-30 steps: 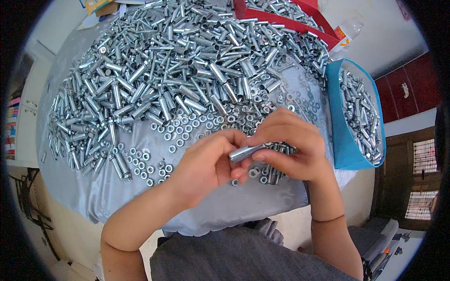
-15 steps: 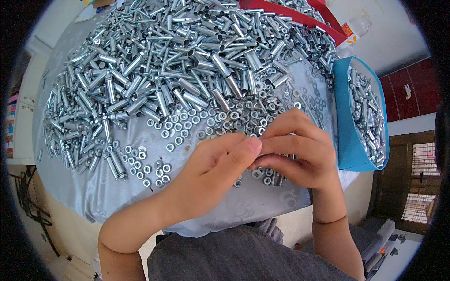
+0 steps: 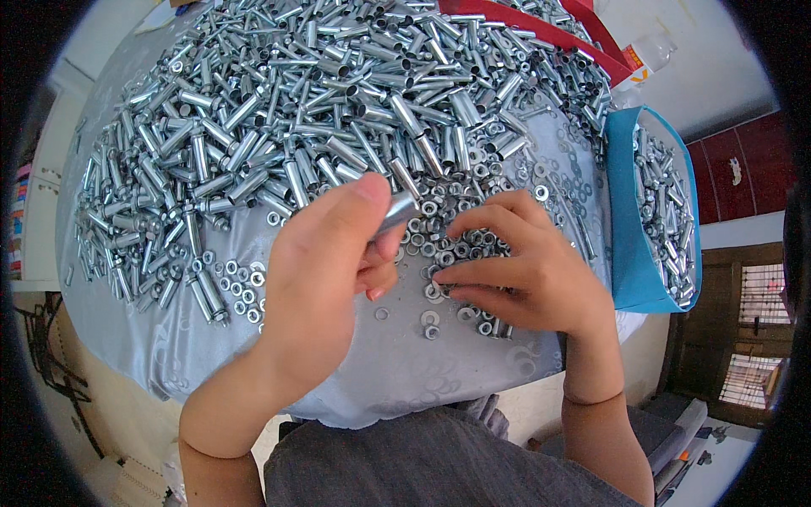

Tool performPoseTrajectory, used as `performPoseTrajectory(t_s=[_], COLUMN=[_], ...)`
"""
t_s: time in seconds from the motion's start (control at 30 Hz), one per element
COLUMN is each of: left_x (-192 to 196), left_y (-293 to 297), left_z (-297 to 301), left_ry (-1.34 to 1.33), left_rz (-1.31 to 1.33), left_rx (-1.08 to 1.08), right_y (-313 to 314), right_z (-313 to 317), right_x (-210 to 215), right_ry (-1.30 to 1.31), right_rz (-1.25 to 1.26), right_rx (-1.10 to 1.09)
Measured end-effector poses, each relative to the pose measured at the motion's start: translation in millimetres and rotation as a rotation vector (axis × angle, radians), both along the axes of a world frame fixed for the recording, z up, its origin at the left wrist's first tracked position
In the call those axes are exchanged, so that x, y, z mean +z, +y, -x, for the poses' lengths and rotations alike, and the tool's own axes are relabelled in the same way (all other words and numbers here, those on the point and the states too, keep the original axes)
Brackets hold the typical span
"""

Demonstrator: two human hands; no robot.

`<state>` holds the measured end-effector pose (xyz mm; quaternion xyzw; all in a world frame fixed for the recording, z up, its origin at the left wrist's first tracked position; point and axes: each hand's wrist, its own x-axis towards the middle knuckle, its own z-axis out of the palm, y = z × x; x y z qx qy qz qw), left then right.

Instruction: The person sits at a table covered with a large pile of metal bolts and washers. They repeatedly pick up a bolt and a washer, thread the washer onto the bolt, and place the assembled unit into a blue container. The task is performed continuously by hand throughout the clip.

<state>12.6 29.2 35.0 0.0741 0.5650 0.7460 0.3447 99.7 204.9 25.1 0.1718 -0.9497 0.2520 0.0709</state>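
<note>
My left hand (image 3: 317, 253) is closed round a shiny metal sleeve (image 3: 400, 211); its end pokes out past the thumb, and the rest is hidden in the palm. To the right, my right hand (image 3: 541, 279) reaches down over a heap of small hex nuts (image 3: 438, 226). Its fingers are curved but apart, with the tips among the nuts, and I see nothing gripped between them. Beyond both hands spreads a big pile of metal sleeves and bolts (image 3: 338, 93). A few flat washers (image 3: 430, 318) lie near the right fingers.
A blue open container (image 3: 627, 220) filled with assembled bolts stands at the table's right edge. At the far right are a red tray (image 3: 549, 34) and a clear plastic bottle (image 3: 650, 51). More nuts (image 3: 249, 296) lie left of my left wrist on the silvery tablecloth (image 3: 397, 363).
My hands, together before, have come apart. The left has moved left and tilted up, exposing the sleeve's end; the right has opened its fingers and lowered over the nuts.
</note>
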Motion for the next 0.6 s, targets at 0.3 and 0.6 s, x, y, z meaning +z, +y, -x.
performPoseTrajectory(t_s=[0.3,0.6], left_x=[2.1,7.2], left_y=[-3.2,-5.1], left_z=[0.4,-0.7], left_ry=[-0.045,-0.066], left_rz=[-0.076,-0.055], left_rx=[-0.035,-0.068], right_y=[-3.6,-5.8], right_z=[2.8,6.5], right_x=[-1.9,-3.6], right_ry=[-0.048,-0.060], right_rz=[-0.025,0.021], right_rx=[-0.029,-0.032])
